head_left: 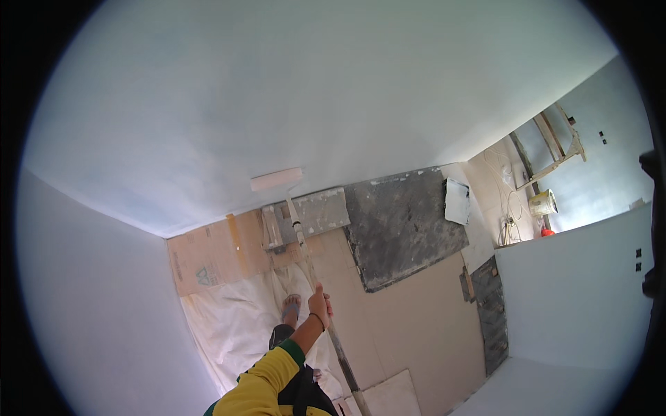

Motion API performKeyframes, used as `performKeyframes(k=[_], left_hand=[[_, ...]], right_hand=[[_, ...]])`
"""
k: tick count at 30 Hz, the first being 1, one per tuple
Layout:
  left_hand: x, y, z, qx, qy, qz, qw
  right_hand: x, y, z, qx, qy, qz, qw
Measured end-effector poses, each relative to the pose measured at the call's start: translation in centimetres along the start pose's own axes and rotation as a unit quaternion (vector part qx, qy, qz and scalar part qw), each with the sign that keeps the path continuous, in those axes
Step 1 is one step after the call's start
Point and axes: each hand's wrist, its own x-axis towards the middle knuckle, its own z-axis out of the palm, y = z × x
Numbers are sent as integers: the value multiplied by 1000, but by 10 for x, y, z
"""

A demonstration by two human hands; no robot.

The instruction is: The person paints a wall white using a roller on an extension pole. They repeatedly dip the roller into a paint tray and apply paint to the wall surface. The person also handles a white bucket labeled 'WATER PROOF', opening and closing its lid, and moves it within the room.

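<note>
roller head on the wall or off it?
On it. The paint roller lies flat against the white wall, pole gripped by the left hand.

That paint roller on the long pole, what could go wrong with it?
1. Only one hand shows gripping the long pole, so the paint roller pressed to the white wall might wobble and leave uneven streaks.
2. Paint could drip past the cardboard and white sheet onto the bare floor tiles.
3. The foot in a sandal stands on the rumpled sheet, which might slip or trip.
</note>
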Motion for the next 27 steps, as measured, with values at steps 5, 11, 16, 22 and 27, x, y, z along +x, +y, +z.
performKeyframes(k=[5,11,16,22,27], left_hand=[[-87,-28,-7,22,-39,86,995],[-201,-41,-3,33,-116,204,971],[-298,-9,13,49,-145,295,943],[-407,57,26,88,-206,378,899],[-487,111,33,88,-252,444,856]], right_hand=[[-55,58,18,37,26,-64,997],[-97,94,22,32,58,-119,991],[-104,77,21,49,71,-144,986],[-102,16,25,39,133,-265,954],[-109,-39,25,128,112,-336,926]])
